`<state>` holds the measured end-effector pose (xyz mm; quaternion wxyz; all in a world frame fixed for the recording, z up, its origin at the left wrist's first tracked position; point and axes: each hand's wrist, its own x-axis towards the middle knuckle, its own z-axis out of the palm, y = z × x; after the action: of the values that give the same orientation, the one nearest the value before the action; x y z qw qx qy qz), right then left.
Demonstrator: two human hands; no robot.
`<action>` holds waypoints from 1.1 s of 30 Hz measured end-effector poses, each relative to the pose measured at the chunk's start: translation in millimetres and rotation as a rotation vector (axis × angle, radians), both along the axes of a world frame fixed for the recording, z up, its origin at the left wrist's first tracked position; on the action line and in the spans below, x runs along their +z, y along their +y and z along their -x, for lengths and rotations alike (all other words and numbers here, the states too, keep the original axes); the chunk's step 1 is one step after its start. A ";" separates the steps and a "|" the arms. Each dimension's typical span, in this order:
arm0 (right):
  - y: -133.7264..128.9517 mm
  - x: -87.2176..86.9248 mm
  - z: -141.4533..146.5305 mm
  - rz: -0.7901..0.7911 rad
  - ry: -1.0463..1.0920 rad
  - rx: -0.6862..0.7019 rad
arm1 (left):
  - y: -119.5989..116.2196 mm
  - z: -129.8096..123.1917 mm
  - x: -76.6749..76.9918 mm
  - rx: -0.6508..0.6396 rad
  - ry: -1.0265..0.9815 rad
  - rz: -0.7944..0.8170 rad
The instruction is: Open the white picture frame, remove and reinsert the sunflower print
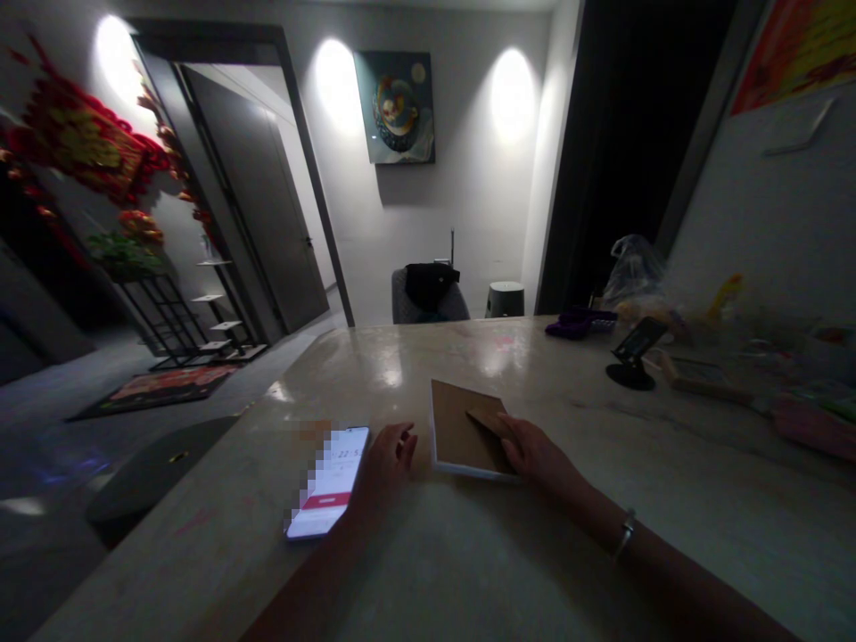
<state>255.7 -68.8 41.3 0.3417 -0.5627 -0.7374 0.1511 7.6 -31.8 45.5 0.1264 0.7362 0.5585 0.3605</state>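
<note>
A picture frame (458, 437) lies brown back up on the table in front of me, with a thin white edge and a brown support flap (491, 423) lifted at an angle. At its right side, my right hand (531, 455) is closed on the flap, the thumb near the frame's lower right corner; part of the flap is hidden by the fingers. My left hand (393, 459) rests left of the frame, apart from it, fingers loosely curled with nothing seen in them. Beside that hand is a lit phone (331, 486), partly covered by the wrist and a pixelated patch.
The pale stone table (428, 571) spreads around my hands. To the right stand a black phone stand (635, 357), a wooden tray-like object (702, 379), a purple item (579, 321) and a plastic bag (635, 272). A chair (401, 294) is beyond the far edge; a stool (160, 473) stands left.
</note>
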 end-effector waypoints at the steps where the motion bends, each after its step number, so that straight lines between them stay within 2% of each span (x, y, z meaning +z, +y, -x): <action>1: 2.0 -0.9 0.0 0.021 0.084 -0.016 | -0.4 -0.5 0.7 0.005 -0.028 0.043; 6: 2.7 -1.4 5.7 0.219 0.535 0.021 | -8.7 -9.1 7.3 -0.026 -0.107 0.217; 10: -2.8 -0.2 10.4 0.281 0.702 0.114 | -10.1 -14.7 3.6 -0.112 -0.109 0.252; 14: -8.0 2.5 15.3 0.332 0.772 0.199 | -7.6 -16.3 -2.9 -0.148 -0.133 0.316; 17: -12.2 6.3 21.2 0.351 0.802 0.273 | -8.7 -18.1 -2.1 -0.166 -0.168 0.350; 23: -16.5 5.8 26.3 0.373 0.724 0.285 | -13.3 -23.3 4.0 -0.249 -0.231 0.375; 28: -13.5 -0.7 19.6 0.324 0.657 0.373 | -11.4 -22.6 -5.6 -0.208 -0.184 0.306; 33: -10.9 2.2 17.0 0.433 0.801 0.503 | -11.3 -19.6 -11.4 -0.120 -0.110 0.219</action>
<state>238.7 -79.7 43.5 0.4257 -0.3239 -0.6132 0.5812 27.2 -43.1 34.1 0.2578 0.7293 0.5416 0.3292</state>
